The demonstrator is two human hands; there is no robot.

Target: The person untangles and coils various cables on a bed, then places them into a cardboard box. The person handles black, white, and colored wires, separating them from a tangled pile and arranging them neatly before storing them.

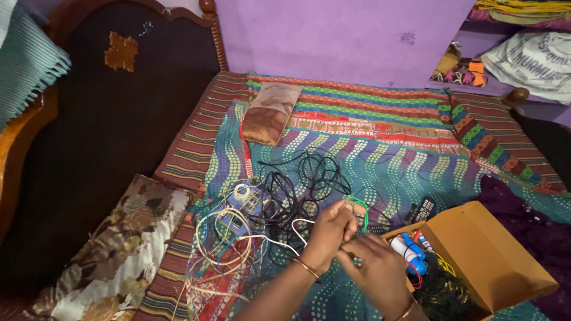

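Observation:
My left hand [331,234], with a bangle at the wrist, pinches a thin green cable [358,207] coiled into a small loop above the bedspread. My right hand [377,270] is just below and to the right, fingers curled toward the same cable; what it grips is hidden. A tangle of black cables [303,184] lies in front of the hands. Cream and white wires [229,235] loop to the left of them.
An open cardboard box [493,261] at the right holds blue, white and red items and dark cord. A black remote [423,209] lies beside it. A brown pillow [270,112] sits further up the patterned bedspread [380,148]. A floral cushion [113,261] lies by the dark headboard [101,131].

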